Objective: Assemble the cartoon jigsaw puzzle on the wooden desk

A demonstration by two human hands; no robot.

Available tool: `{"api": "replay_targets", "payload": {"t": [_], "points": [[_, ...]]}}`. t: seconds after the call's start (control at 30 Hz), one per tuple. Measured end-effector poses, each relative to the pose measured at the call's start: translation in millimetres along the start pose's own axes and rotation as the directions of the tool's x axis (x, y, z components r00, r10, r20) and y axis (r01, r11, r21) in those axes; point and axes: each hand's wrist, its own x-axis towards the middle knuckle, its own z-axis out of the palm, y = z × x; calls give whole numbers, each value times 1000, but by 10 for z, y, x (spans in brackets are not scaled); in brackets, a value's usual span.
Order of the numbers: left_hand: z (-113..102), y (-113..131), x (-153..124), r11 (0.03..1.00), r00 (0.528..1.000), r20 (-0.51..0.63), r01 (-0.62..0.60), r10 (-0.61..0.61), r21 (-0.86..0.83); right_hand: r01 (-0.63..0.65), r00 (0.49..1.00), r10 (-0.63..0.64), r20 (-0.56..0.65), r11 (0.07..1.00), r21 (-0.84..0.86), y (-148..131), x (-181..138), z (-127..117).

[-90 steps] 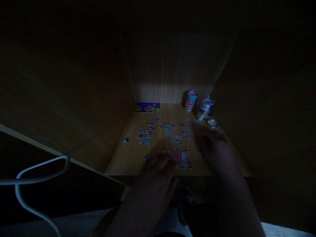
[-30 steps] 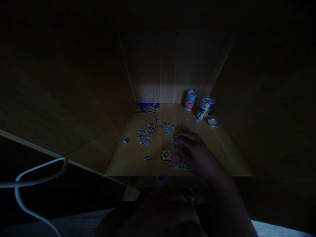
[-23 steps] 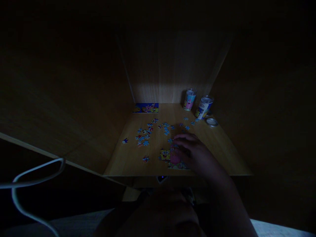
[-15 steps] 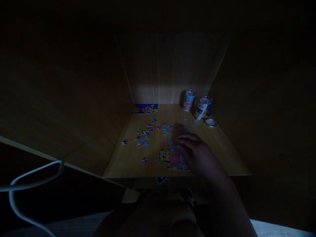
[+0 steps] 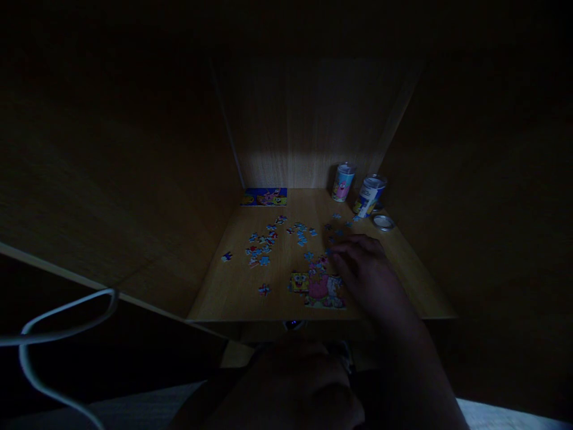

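Note:
My right hand (image 5: 364, 266) is over the right front of the wooden shelf, fingers curled and fingertips together at a small blue puzzle piece (image 5: 329, 252). Just left of and below it lies a partly joined jigsaw (image 5: 319, 288), with a pink figure and a yellow square face. Loose pieces touch or sit close to its upper edge. More loose puzzle pieces (image 5: 264, 261) are scattered to the left and behind. At the bottom, in deep shadow, a dark shape looks like my left hand (image 5: 308, 376); its fingers cannot be made out.
Two printed cans (image 5: 342, 183) with clear tops stand at the back right, a round metal lid (image 5: 382, 223) beside them. A blue picture strip (image 5: 264, 197) lies at the back left. Wooden walls enclose the shelf (image 5: 242, 298). A white cable (image 5: 62, 340) loops at lower left.
My right hand has moved slightly right and away from the joined jigsaw, uncovering its right side. Pink pieces at its upper edge now show apart. The cans and the left-hand pieces stay put.

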Motion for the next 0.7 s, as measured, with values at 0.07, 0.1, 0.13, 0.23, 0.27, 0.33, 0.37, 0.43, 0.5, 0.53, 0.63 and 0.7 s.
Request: {"api": "replay_targets", "payload": {"t": [0.07,0.1,0.13,0.23,0.27,0.33,0.37,0.43,0.5,0.53,0.63,0.7], "points": [[-5,-3,21,999,1000,-8,12,-12,41,44,998,-45,45,999,4,23,-14,57],[-9,-2,36,997,1000,-10,28,-28,69,61,996,-61,63,998,4,32,-19,74],[-14,0,52,994,999,-11,53,-53,97,71,995,-71,76,997,3,40,-23,85],[-32,9,101,974,988,-7,152,-153,168,73,994,-73,85,997,7,49,-24,88],[-38,9,114,965,982,-5,185,-188,186,68,994,-68,86,998,12,48,-22,83],[-44,-3,132,940,964,-18,264,-267,217,54,995,-56,86,998,20,39,-19,75],[-45,-17,137,926,953,-31,300,-301,230,48,995,-50,83,999,22,35,-19,73],[-39,-57,144,896,933,-60,358,-356,262,47,995,-48,82,999,24,33,-20,74],[-25,-105,146,874,923,-82,383,-376,298,59,995,-61,81,998,29,43,-23,81],[-16,-129,146,868,922,-89,385,-377,313,64,995,-67,80,997,32,52,-24,87],[13,-187,142,856,920,-91,389,-382,340,63,995,-67,76,997,51,75,-18,99],[27,-208,138,849,915,-84,398,-395,347,56,995,-62,79,996,75,77,-5,95]]}}
